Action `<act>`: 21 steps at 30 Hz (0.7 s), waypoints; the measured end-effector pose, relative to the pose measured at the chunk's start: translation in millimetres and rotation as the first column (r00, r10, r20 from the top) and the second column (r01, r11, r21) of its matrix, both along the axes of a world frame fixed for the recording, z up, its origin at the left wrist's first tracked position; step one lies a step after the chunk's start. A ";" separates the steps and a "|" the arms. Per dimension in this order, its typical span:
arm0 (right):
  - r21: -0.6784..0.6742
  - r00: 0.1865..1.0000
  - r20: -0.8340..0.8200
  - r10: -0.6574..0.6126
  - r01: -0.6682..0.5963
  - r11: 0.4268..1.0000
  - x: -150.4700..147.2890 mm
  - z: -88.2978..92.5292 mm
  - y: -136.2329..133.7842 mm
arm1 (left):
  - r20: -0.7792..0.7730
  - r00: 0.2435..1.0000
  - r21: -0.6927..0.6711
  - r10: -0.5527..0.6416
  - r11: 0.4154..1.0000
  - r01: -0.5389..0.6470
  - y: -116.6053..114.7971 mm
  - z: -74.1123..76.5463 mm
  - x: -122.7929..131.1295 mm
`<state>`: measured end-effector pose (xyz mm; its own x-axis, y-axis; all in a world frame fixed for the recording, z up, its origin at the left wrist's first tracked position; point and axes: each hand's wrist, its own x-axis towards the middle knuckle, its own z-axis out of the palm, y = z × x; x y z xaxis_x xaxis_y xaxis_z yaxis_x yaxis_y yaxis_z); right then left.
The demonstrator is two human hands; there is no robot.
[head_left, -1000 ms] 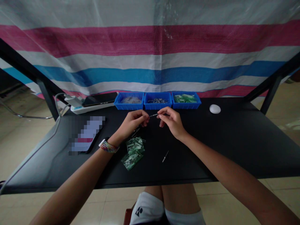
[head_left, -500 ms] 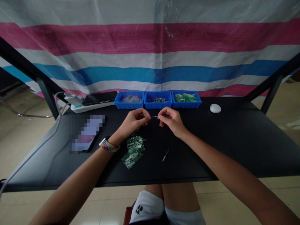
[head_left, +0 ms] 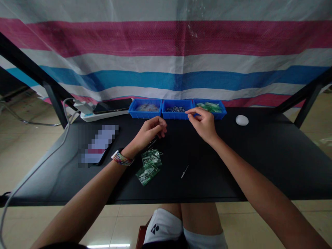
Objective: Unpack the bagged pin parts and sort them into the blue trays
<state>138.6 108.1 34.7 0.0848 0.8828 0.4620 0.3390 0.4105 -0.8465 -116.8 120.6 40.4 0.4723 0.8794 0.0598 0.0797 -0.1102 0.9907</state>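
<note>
My left hand (head_left: pixel 153 129) is curled above the black table, its fingertips bent inward. Thin silver blind rivets (head_left: pixel 152 143) stick out beneath its palm; how the fingers grip them is hidden. My right hand (head_left: pixel 203 123) reaches to the right end of the middle blue bin (head_left: pixel 175 115), which contains loose silver rivets. Its index finger and thumb are slightly apart, and nothing shows between them. Two green-tinted clear bags of rivets (head_left: pixel 147 173) lie below my left hand. A single blind rivet (head_left: pixel 184 172) rests on the table to their right.
The left blue bin (head_left: pixel 144 114) holds clear bags; the right blue bin (head_left: pixel 220 113) holds green packets. A white power strip (head_left: pixel 89 117) carries a dark phone (head_left: pixel 112 105). Another phone (head_left: pixel 100 147), its screen blurred out, lies at left. A white rounded object (head_left: pixel 242 120) sits at right.
My hands have separated. The right hand has let go of the rivet between them and moved right and up to the middle bin. My left hand stays near its place, more curled.
</note>
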 end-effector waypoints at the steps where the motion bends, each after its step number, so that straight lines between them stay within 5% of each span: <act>1: -0.064 0.993 0.013 0.121 -0.120 0.991 1.2 4.7 -5.0 | 0.002 1.000 0.002 0.000 1.000 0.000 0.0 0.5 0.0; 3: -0.256 0.896 0.044 0.443 -0.418 0.872 0.0 14.9 -17.7 | 0.001 1.000 0.009 0.001 1.000 -0.001 -0.5 1.8 0.3; 5: -0.460 0.692 0.078 0.718 -0.614 0.642 -6.7 24.4 -32.9 | -0.008 1.000 0.014 0.000 1.000 0.000 -1.3 3.3 1.0; 7: -0.607 0.500 0.128 0.856 -0.644 0.467 -17.1 32.1 -48.2 | -0.016 1.000 0.011 -0.003 1.000 0.004 -1.8 3.9 1.6; 8: -0.660 0.436 0.175 0.883 -0.613 0.434 -22.4 35.1 -54.9 | -0.020 1.000 0.007 -0.005 1.000 0.005 -1.7 3.7 1.8; 11: -0.742 0.330 0.308 0.892 -0.504 0.442 -33.1 41.1 -68.1 | -0.020 1.000 0.000 -0.006 1.000 0.006 -0.1 0.8 1.6; 16: -0.736 0.285 0.407 0.868 -0.461 0.496 -34.5 41.2 -70.8 | -0.012 1.000 -0.007 -0.013 1.000 0.012 3.0 -4.8 -0.6; 21: -0.699 0.449 0.400 0.799 -0.415 0.583 -34.6 32.1 -64.1 | -0.017 0.999 0.013 -0.034 0.999 0.034 1.7 -1.9 -1.7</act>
